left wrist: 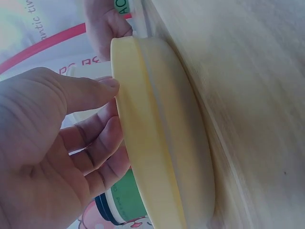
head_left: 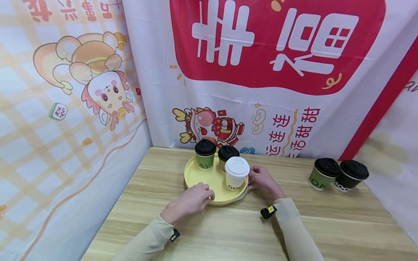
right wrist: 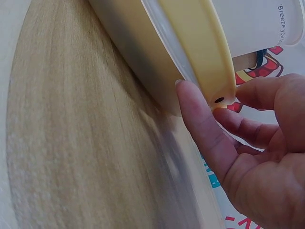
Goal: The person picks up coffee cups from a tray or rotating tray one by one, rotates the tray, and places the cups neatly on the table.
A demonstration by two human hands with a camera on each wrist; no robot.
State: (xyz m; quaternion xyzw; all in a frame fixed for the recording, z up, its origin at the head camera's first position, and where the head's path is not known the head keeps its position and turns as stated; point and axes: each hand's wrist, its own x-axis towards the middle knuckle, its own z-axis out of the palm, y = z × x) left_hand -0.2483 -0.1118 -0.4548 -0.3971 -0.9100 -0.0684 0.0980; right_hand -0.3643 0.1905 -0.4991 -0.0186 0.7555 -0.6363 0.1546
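Observation:
A round yellow tray (head_left: 199, 185) stands on the table, a pale band below its rim. On it are a white-lidded white cup (head_left: 236, 177), a black-lidded green cup (head_left: 205, 159) and a black-lidded brown cup (head_left: 225, 159). My left hand (head_left: 193, 198) is over the tray's near edge; in the left wrist view its thumb (left wrist: 97, 90) lies at the rim, with loosely bent fingers on the inner side. At the right edge, beside the white cup, my right hand (head_left: 262, 181) grips the rim. Its thumb (right wrist: 198, 112) presses low on the side, fingers opposite.
A second green cup (head_left: 321, 177) and a black cup (head_left: 349, 177), both with black lids, stand at the table's right. Printed cloth hangs behind the table (head_left: 228, 232), and another patterned cloth (head_left: 98, 163) runs along the left.

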